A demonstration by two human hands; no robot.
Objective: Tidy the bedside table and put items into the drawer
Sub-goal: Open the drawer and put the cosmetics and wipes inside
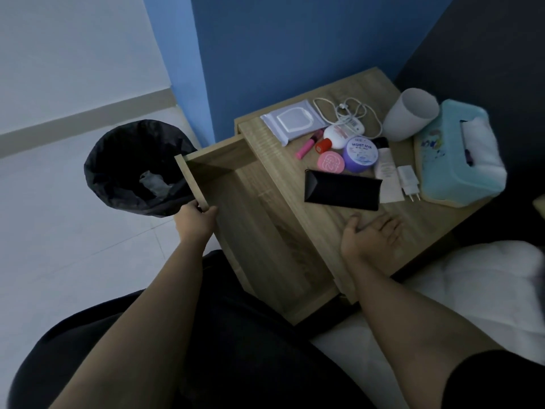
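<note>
Room: blue wall behind our wooden worktop (427, 228), white floor to the left, bed at lower right.
Left hand (196, 221): we have it closed on the front panel of the drawer (265, 246), thumb inside, fingers wrapped over the edge.
Right hand (374, 234): fingers spread, palm up, holding nothing, just above the worktop's near edge.
Drawer: pulled well out and bare inside, as far as we can see.
Nearest item: black case (342, 188) just beyond our right hand, not touched.
Further items: purple jar (359, 154), pink compact (330, 163), white tube (387, 175), charger plug (408, 181), cable (351, 113), wipes pack (292, 119), white cup (411, 113), teal tissue box (460, 154).
Beyond: black bin (138, 168) close beside the drawer.
Risks: we judge the drawer could tip or slide off its runners if pulled further; sweeping items in one go could knock the cup over or drag the cable, pulling small things into the bin.
</note>
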